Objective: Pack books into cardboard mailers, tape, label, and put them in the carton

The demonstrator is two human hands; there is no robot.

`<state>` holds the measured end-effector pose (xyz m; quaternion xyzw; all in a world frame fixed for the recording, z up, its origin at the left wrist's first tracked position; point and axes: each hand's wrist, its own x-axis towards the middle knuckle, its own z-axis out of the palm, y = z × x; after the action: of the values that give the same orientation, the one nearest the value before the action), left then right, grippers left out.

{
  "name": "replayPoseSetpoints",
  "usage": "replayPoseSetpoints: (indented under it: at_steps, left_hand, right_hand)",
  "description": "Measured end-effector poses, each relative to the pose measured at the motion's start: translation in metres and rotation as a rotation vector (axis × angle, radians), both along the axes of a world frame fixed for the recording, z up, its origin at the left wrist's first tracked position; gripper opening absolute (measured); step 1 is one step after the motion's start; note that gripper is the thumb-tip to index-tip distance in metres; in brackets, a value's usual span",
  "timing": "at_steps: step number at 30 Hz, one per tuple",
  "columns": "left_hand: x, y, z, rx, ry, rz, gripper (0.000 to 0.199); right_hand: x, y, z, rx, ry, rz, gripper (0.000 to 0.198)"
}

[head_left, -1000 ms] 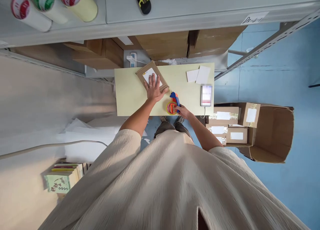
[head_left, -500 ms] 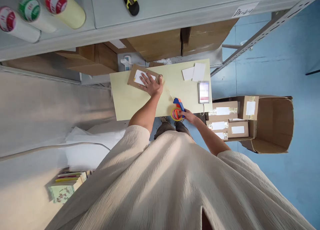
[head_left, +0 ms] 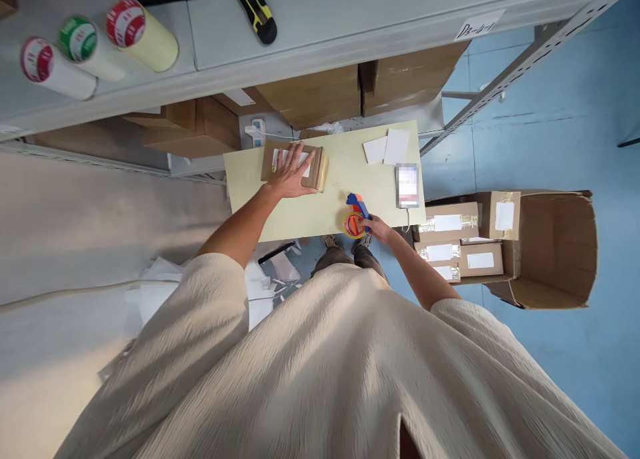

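Observation:
My left hand [head_left: 290, 174] lies on a small brown cardboard box [head_left: 267, 159], fingers spread across its top and thumb near its front right edge. Beneath the fingers shows a white label [head_left: 305, 160], partly covered. Tape gleams along the box's right end. At the front edge of the pale yellow table [head_left: 295, 220], my right hand [head_left: 379, 228] is closed around a tape dispenser [head_left: 359, 207] with blue and orange parts and a roll of yellowish tape. The dispenser is apart from the box.
Two white cards [head_left: 397, 146] and a phone-like device [head_left: 407, 184] with a cable lie on the table's right. An open carton [head_left: 557, 246] and labelled boxes [head_left: 481, 259] stand right of it. Above, a grey shelf [head_left: 320, 29] bears tape rolls [head_left: 145, 39] and a utility knife [head_left: 257, 12].
The box has turned so its taped right end faces me more. My left hand has shifted left and towards me on it, the elbow swinging outward. My right hand stays with the dispenser.

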<state>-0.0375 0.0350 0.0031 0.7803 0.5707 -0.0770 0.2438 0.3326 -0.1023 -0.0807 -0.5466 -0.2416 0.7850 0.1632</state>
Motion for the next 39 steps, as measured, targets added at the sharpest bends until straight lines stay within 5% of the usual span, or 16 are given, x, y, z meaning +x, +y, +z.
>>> replayPoseSetpoints:
  at_steps: [5, 15, 25, 29, 34, 39]
  left_hand:
    - [0.007, 0.011, 0.0, -0.046, -0.031, -0.143, 0.141]
    - [0.083, 0.01, -0.035, 0.059, 0.027, 0.348, 0.132]
    - [0.129, 0.023, -0.029, 0.02, 0.026, 0.697, 0.123]
    - [0.132, 0.052, -0.049, -0.023, 0.026, 0.84, 0.108]
    - [0.124, 0.085, -0.076, -0.11, 0.006, 0.728, 0.096]
    - [0.095, 0.064, -0.066, -0.018, -0.026, 0.746, 0.096]
  right_hand:
    - [-0.001, 0.003, 0.005, -0.033, 0.011, 0.004, 0.045]
    - [-0.04, 0.028, -0.003, -0.024, 0.049, -0.126, 0.048]
    - [-0.055, 0.035, 0.005, -0.025, 0.045, -0.21, 0.051]
    - [-0.041, 0.02, 0.005, -0.028, -0.018, -0.108, 0.046]
    - [-0.026, 0.008, 0.006, -0.026, 0.026, -0.111, 0.049]
    - [-0.026, 0.015, 0.006, -0.05, 0.045, -0.162, 0.049]
